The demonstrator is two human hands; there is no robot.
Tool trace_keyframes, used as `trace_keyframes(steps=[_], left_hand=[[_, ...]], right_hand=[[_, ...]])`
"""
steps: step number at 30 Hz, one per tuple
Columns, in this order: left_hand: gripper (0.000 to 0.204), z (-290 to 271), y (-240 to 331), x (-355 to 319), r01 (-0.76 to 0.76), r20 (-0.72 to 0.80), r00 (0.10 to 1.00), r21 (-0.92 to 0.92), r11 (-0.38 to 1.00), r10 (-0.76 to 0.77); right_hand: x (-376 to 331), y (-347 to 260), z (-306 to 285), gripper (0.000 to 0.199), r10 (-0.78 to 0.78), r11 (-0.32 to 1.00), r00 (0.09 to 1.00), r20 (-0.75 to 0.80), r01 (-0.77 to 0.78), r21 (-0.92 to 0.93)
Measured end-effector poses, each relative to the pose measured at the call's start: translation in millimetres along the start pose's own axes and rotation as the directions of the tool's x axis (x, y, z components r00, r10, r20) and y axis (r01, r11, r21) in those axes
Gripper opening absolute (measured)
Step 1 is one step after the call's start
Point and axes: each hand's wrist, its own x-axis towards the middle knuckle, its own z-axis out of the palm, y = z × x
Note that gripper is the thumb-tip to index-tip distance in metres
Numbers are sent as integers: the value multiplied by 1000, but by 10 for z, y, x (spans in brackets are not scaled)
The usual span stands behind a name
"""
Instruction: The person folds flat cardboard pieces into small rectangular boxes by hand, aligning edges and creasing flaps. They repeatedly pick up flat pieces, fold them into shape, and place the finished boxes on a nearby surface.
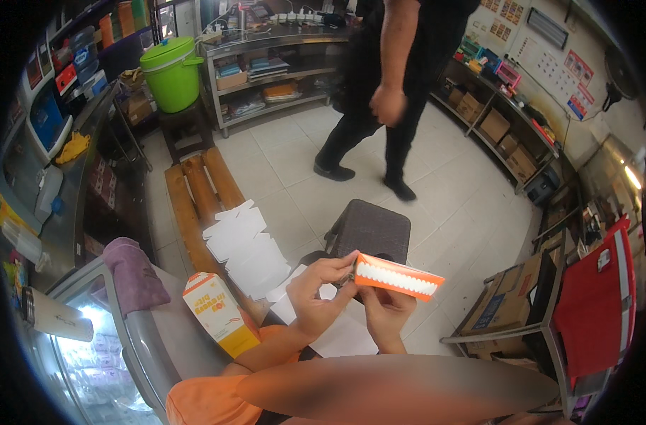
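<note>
Both my hands hold an orange carton (408,279) with a white scalloped band, in front of my body. My left hand (317,296) pinches its left end between thumb and fingers. From below, my right hand (386,312) grips its underside, some of its fingers hidden. White sheets of card (344,329) lie under my hands, partly covered by them. To the left, an upright carton (220,312) in white, yellow and orange stands folded into shape. Beyond it, flat white carton blanks (245,248) lie overlapping on a wooden bench (195,188).
A dark woven stool (371,228) stands just ahead of my hands. Another person (393,92) in dark clothes is on the tiled floor beyond it. At left are a purple cloth (134,273) and a lit glass-fronted cooler (103,361); at right, a red cloth (595,304) and cardboard boxes (503,301).
</note>
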Motion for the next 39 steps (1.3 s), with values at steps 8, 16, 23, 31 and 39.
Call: trace_keyframes(steps=[8, 16, 23, 31, 39], left_hand=[[16, -106, 1, 29, -175, -13, 983, 250, 952, 184], [19, -57, -9, 75, -309, 194, 945, 254, 917, 264], [53, -24, -87, 59, 4, -2, 1000, -356, 935, -4], [107, 67, -25, 16, 134, 13, 991, -161, 978, -134], [104, 66, -8, -53, 163, -55, 983, -205, 965, -178]], right_hand=[[-102, 184, 95, 23, -153, 984, 988, 39, 156, -89], [144, -90, 116, 17, -291, 886, 957, 8, 273, -375], [83, -84, 206, 15, -200, 974, 975, 100, 209, -84], [61, -17, 325, 40, -135, 973, 987, 85, 116, 198], [21, -92, 322, 22, 53, 982, 987, 154, -80, 169]])
